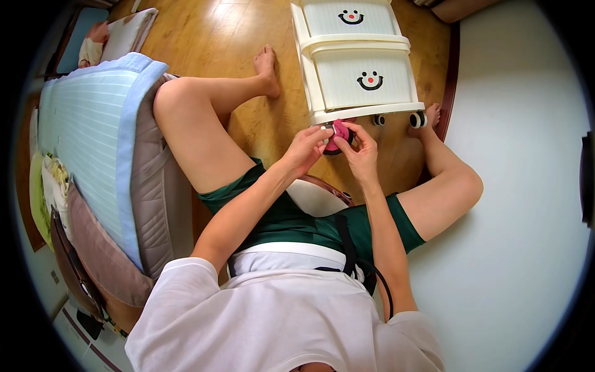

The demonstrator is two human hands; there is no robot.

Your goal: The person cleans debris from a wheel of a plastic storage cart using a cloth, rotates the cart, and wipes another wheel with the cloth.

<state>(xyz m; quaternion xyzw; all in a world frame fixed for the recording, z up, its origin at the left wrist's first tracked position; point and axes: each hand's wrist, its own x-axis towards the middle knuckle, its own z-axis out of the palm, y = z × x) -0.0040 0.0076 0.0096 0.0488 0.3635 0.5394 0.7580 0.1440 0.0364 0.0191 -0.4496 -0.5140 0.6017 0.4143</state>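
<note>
Both my hands meet at the near end of a white drawer cart, which lies with its caster wheels toward me. Between them is a small pink piece with a dark rounded edge; its exact kind is hard to make out. My left hand pinches it from the left, fingertips beside a small whitish part. From the right, my right hand holds it with thumb and fingers closed. Two black-and-white casters show on the cart to the right of my hands. The cart's corner behind my fingers is partly hidden.
A bed with a light blue cover stands on the left, cushions at its near end. A pale wall rises on the right. My bent legs flank the cart on the wooden floor. A rounded stool seat is under me.
</note>
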